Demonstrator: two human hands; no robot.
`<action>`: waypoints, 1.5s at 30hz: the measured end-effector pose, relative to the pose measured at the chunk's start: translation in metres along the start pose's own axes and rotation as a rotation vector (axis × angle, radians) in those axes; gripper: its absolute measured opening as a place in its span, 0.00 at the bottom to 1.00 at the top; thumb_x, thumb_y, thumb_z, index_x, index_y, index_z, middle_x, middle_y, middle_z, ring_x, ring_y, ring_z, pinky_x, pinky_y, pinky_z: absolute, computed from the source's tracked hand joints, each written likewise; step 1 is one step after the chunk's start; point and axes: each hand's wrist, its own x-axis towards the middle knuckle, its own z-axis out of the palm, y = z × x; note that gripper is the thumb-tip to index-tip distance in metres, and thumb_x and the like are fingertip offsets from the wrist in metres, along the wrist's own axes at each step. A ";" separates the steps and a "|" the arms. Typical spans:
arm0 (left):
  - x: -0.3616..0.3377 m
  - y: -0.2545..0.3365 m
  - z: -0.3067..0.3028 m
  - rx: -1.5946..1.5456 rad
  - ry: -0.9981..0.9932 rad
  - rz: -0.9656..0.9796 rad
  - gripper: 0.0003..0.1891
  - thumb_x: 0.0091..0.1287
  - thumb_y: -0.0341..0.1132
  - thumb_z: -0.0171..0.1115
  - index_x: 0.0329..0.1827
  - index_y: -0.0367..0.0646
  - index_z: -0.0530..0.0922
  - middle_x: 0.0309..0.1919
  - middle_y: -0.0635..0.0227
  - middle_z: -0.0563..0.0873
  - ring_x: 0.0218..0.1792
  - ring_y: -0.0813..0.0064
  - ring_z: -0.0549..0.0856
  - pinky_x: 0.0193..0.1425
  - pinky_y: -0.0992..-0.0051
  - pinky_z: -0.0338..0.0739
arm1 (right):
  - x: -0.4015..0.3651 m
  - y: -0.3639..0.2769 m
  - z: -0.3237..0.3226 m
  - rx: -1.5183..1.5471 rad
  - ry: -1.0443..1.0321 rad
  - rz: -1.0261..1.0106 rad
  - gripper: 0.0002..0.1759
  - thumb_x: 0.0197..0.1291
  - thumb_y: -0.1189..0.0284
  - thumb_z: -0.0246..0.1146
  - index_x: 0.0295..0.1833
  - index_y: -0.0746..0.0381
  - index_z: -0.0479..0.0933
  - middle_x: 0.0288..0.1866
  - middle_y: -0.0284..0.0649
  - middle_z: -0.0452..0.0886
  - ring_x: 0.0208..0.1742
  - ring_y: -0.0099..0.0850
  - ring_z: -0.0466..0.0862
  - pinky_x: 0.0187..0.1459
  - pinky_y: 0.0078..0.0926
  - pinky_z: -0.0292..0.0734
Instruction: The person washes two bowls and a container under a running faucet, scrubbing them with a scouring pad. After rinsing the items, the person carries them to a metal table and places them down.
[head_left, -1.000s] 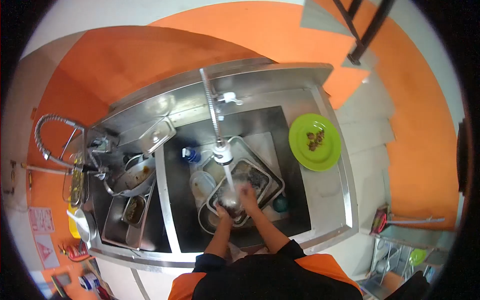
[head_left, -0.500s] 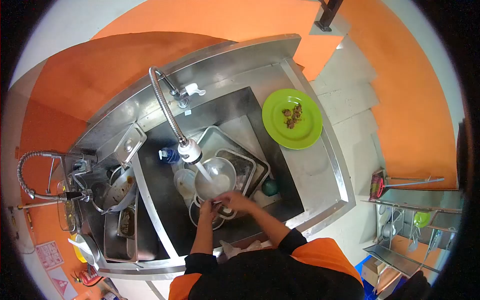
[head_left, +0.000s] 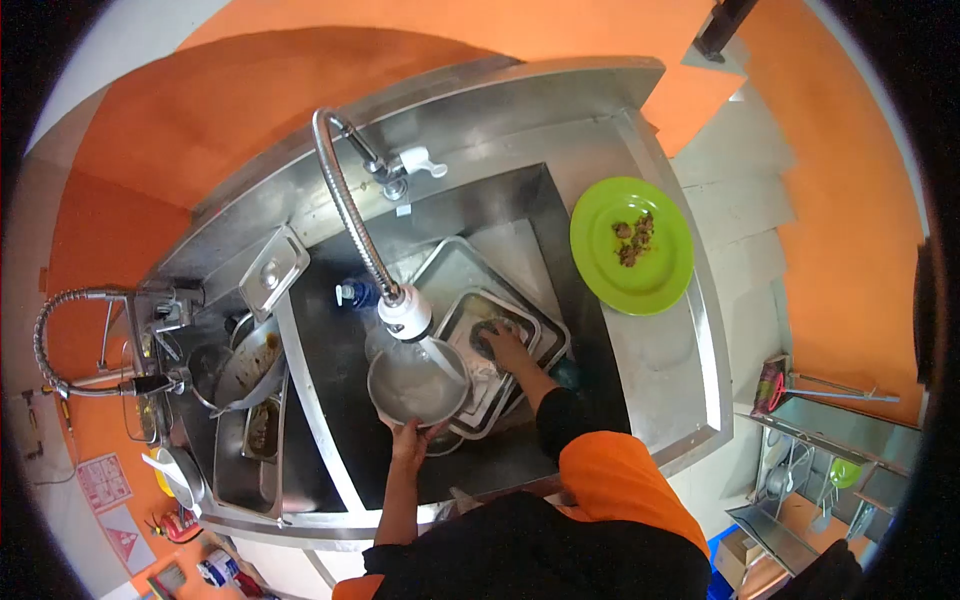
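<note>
Below the faucet, my left hand (head_left: 408, 442) grips the near rim of a round metal bowl (head_left: 414, 385), its fingers partly hidden. Water from the white spray head (head_left: 405, 315) runs into the bowl. To the right, my right hand (head_left: 508, 350) is closed on a dark scouring pad (head_left: 484, 338), over the inner one of two rectangular metal trays (head_left: 560, 333). The trays lie overlapping in the sink. Part of another round vessel (head_left: 446, 444) shows under the bowl.
A green plate (head_left: 590, 275) with food scraps rests on the right-hand counter. A blue soap bottle (head_left: 360, 293) stands in the sink. The left basin holds a dirty pan (head_left: 248, 368) and a steel container (head_left: 232, 455). A metal lid (head_left: 274, 270) leans by the divider.
My right hand has left the bowl and moved right onto the scouring pad over the trays. My left hand still holds the bowl. The whole view has shifted slightly.
</note>
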 end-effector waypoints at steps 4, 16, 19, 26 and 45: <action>0.019 -0.016 -0.017 -0.042 0.000 -0.019 0.27 0.65 0.25 0.45 0.65 0.34 0.48 0.60 0.45 0.61 0.56 0.51 0.71 0.52 0.60 0.79 | 0.008 0.003 0.012 0.082 -0.289 -0.129 0.29 0.52 0.77 0.57 0.61 0.47 0.64 0.65 0.47 0.60 0.57 0.55 0.68 0.54 0.42 0.68; 0.000 -0.002 0.033 0.469 -0.239 0.558 0.47 0.49 0.11 0.44 0.70 0.60 0.39 0.65 0.53 0.54 0.65 0.54 0.59 0.63 0.61 0.63 | -0.075 -0.016 -0.085 1.207 -0.243 0.117 0.33 0.58 0.55 0.51 0.65 0.60 0.59 0.63 0.44 0.65 0.62 0.42 0.66 0.62 0.42 0.58; 0.000 -0.007 0.038 0.627 -0.181 0.800 0.48 0.44 0.11 0.44 0.71 0.52 0.42 0.66 0.57 0.54 0.66 0.61 0.56 0.67 0.68 0.53 | -0.064 -0.041 -0.017 0.767 -0.101 -0.139 0.21 0.61 0.61 0.53 0.58 0.54 0.70 0.60 0.47 0.68 0.59 0.45 0.68 0.57 0.41 0.63; -0.025 0.015 0.041 0.400 -0.249 0.724 0.48 0.41 0.10 0.40 0.71 0.53 0.44 0.65 0.61 0.56 0.65 0.64 0.59 0.67 0.70 0.55 | -0.074 -0.081 -0.015 -0.094 0.421 -0.460 0.17 0.49 0.70 0.57 0.48 0.56 0.75 0.43 0.50 0.70 0.44 0.46 0.71 0.45 0.41 0.67; -0.030 0.017 0.030 0.613 -0.178 0.614 0.44 0.47 0.10 0.43 0.69 0.54 0.49 0.63 0.60 0.60 0.65 0.62 0.59 0.65 0.69 0.58 | -0.063 -0.069 -0.013 -0.183 0.165 -0.411 0.27 0.44 0.62 0.66 0.52 0.57 0.73 0.63 0.50 0.59 0.66 0.49 0.51 0.57 0.58 0.51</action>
